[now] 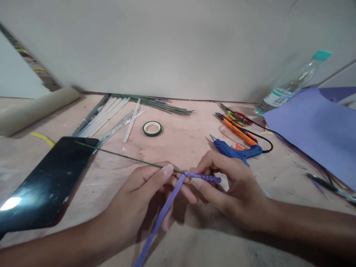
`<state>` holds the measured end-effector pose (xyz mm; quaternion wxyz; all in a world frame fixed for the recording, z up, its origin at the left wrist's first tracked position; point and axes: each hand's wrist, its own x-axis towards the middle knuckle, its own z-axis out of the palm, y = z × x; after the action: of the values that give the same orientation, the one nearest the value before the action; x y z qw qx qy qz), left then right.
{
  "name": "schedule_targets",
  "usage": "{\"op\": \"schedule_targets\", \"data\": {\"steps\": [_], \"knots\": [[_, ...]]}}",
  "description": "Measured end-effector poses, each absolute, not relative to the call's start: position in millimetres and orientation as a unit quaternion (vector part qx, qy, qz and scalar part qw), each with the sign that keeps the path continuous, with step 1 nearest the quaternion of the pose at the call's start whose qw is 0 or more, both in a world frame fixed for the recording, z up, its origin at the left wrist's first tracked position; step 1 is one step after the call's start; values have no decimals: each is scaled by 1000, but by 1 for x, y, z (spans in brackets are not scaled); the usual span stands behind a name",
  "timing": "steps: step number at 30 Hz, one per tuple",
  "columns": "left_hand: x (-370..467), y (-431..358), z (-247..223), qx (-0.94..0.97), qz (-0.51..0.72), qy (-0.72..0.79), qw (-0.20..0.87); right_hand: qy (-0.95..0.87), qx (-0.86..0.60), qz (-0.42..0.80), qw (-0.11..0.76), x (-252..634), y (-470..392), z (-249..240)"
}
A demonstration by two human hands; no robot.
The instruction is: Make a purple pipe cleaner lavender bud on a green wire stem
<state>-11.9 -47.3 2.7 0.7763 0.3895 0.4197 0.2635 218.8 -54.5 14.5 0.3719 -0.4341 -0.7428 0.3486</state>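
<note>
A: What lies around the thin green wire stem (125, 157) on the pinkish wooden table (180, 141)?

B: Beyond the stem sits a small roll of green floral tape (152, 128); further back from it lie clear glue sticks (111, 115) and a bundle of green wires (155, 104); to the right of the stem rest a blue hot glue gun (236, 150), an orange-handled tool (239, 132), a sheet of purple paper (317, 126) and a clear plastic bottle with a teal cap (292, 85); the stem's far tip reaches over a black phone (47, 181).

A: Anything in the way?

B: The phone lies under the stem's left end; nothing covers the wrapped part but the fingers.

A: And the fingers?

B: The left hand (139, 200) pinches the stem and the flat purple paper strip (161, 218) between thumb and fingers; the strip trails down toward the person; the right hand (233, 189) grips the twisted purple wrapped end (205, 178) of the stem, fingers closed around it; the wrapping lies between both thumbs, above the table.
</note>
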Motion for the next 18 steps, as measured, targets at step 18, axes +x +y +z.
{"op": "schedule_targets", "data": {"steps": [18], "knots": [[-16,-47,4,422,233,421,768,-747,-449,329,364,214,-51,19]]}}
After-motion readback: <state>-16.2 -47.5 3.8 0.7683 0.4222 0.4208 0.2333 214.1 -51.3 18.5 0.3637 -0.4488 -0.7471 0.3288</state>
